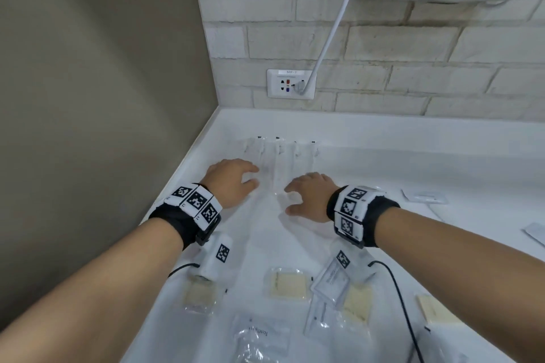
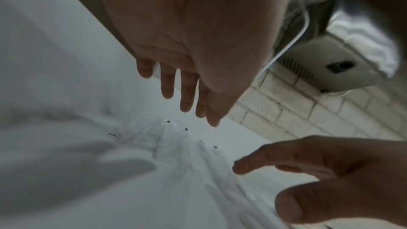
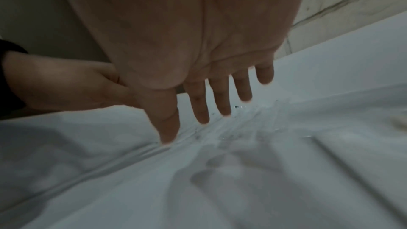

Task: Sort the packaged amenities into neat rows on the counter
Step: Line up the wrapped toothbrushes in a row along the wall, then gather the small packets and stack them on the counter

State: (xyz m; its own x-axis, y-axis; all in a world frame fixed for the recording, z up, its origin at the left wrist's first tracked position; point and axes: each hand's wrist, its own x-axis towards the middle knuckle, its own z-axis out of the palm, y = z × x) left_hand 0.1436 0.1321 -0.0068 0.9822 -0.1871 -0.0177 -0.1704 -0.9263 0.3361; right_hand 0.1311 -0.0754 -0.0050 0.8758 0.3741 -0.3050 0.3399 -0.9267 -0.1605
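Both hands are loose, fingers spread, grasping nothing: left hand (image 1: pixel 233 178) and right hand (image 1: pixel 309 196) sit either side of a row of clear packets (image 1: pixel 280 153) lined up on the white desk (image 1: pixel 383 156). More packets, some with beige pads (image 1: pixel 288 283), lie scattered nearer the arms.

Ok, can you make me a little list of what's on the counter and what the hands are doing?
place: white counter in a corner, brick wall behind
far row: clear long packets lying side by side
left hand: open, fingers straight, at the row's left side
right hand: open, at the row's right side
near edge: packets with beige pads, unsorted
wall: socket with a white cable plugged in
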